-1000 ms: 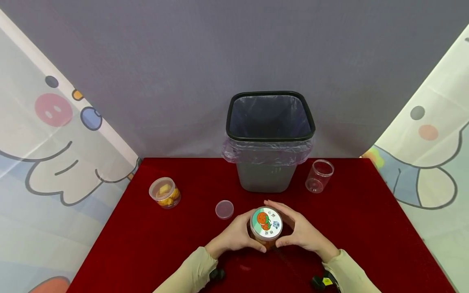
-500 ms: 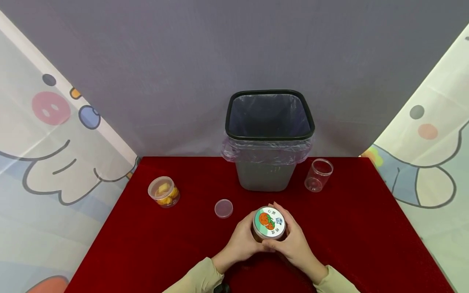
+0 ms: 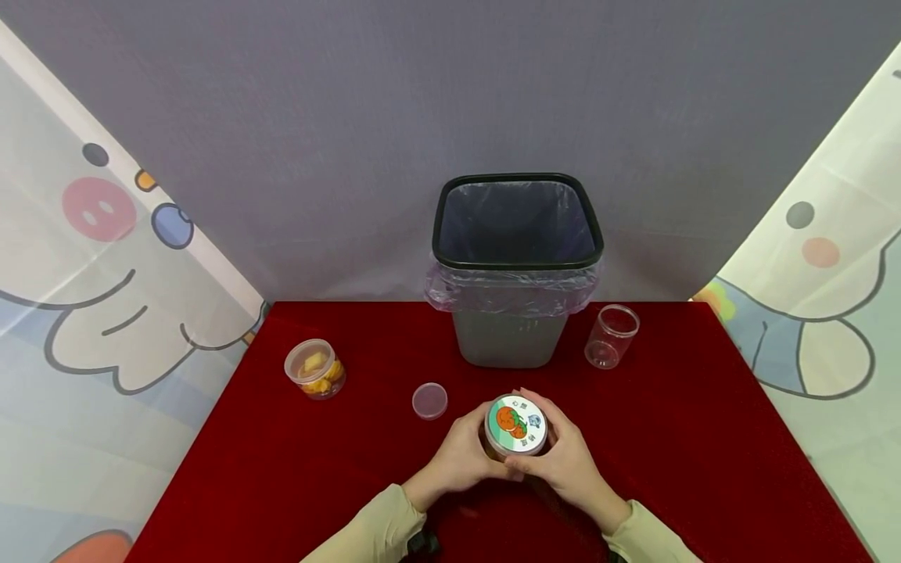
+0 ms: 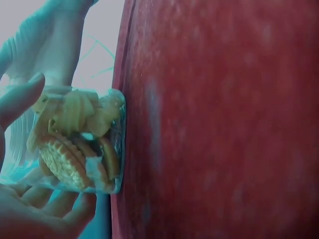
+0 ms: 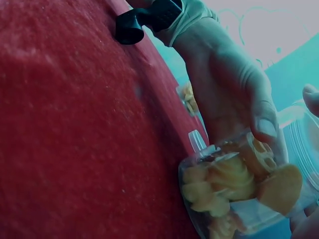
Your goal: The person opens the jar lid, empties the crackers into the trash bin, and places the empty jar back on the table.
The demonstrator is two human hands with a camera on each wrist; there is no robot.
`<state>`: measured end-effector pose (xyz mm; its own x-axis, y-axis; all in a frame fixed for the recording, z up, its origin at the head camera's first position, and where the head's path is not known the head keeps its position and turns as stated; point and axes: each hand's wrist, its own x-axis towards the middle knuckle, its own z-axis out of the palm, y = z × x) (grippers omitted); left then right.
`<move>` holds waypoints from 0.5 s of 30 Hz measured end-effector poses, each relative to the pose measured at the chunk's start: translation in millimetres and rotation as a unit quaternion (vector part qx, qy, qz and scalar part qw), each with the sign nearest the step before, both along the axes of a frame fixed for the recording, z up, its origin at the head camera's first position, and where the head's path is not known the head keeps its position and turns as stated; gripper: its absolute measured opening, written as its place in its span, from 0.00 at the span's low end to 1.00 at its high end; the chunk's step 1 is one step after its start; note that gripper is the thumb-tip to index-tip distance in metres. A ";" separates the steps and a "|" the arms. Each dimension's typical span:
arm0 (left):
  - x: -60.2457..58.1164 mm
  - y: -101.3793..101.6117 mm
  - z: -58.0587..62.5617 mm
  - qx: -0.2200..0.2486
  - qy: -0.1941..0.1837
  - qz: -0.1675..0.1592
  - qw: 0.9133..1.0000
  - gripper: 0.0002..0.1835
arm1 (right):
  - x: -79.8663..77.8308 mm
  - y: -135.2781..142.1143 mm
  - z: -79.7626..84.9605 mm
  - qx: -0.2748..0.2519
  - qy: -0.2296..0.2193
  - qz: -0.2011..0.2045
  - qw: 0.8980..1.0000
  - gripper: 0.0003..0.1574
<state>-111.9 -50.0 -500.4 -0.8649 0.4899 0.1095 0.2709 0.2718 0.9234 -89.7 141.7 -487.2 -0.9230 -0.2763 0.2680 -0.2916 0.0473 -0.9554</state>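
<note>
1. At the near centre of the red bench (image 3: 676,438), a snack jar (image 3: 516,426) with a printed lid stands upright, just in front of the lined bin (image 3: 517,270).
2. Grip: left hand (image 3: 461,457) wraps the jar's body, fingers curled round it; right hand (image 3: 563,461) curls over the lid rim. Both closed on the jar. Wrist views show biscuits (image 4: 75,154) packed against the clear wall.
3. Nearby: loose lid (image 3: 430,400) to the left, open jar of snacks (image 3: 314,367) further left, empty jar (image 3: 611,336) beside the bin.
4. Risk, my judgement: the smooth wall could slip in the left hand, or the jar could tilt and spill biscuits.
5. Versus a second ago: both hands have closed in tighter; the right hand has come round onto the lid, and the print has turned slightly.
</note>
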 end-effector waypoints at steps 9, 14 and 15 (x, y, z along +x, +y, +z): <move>-14.7 -9.7 1.8 -0.007 0.003 -0.062 0.998 0.49 | -7.4 2.4 1.2 0.004 0.004 0.030 1.000 0.57; -28.1 -15.2 4.9 -0.034 0.003 -0.113 0.993 0.50 | -8.7 1.9 15.3 0.002 0.002 0.049 0.999 0.56; -31.2 -16.5 5.8 -0.037 0.003 -0.125 0.991 0.50 | -8.8 1.6 18.6 0.001 0.003 0.054 0.999 0.56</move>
<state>-143.1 -66.4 -494.6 -0.7147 0.6959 0.0700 0.3439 0.2626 0.9016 -98.5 143.3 -468.6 -0.8863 -0.3742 0.2728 -0.3011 0.0180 -0.9534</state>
